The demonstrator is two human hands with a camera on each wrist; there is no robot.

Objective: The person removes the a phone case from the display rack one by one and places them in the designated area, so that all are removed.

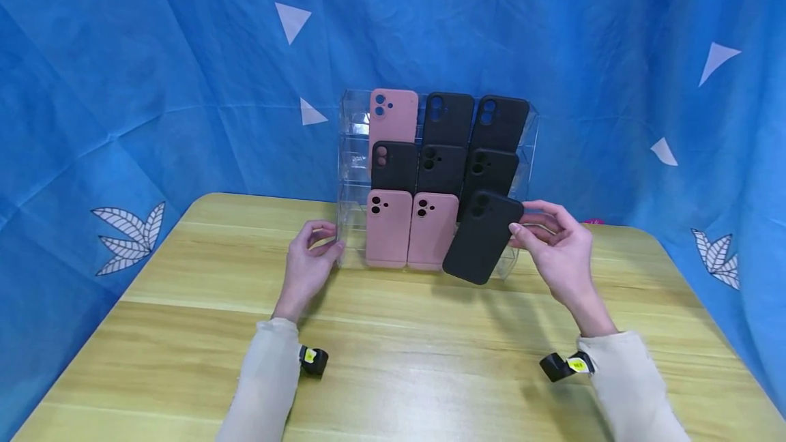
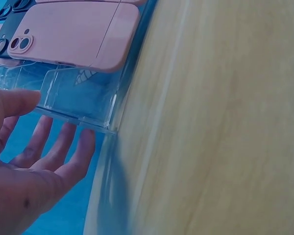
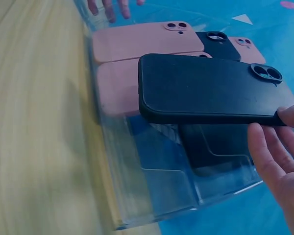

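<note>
A clear plastic tiered rack (image 1: 353, 224) stands on the table with pink and black phone cases in three rows. My right hand (image 1: 561, 251) pinches a black phone case (image 3: 201, 90) by its side edge near the camera cutout, thumb on its back and fingers beneath. The case tilts in front of the rack's bottom right place, its lower end swung left and overlapping a pink case (image 1: 432, 230). My left hand (image 2: 44, 161) grips the rack's left side wall, thumb at the front edge and fingers along the outside. Another pink case (image 1: 388, 227) sits at the bottom left.
Behind the wooden table (image 1: 393, 360) hangs a blue cloth (image 1: 215, 87) with white leaf and triangle prints. Black cases fill most of the upper rows, with one pink case (image 1: 402, 114) at top left. Each wrist wears a small black camera (image 1: 314, 361).
</note>
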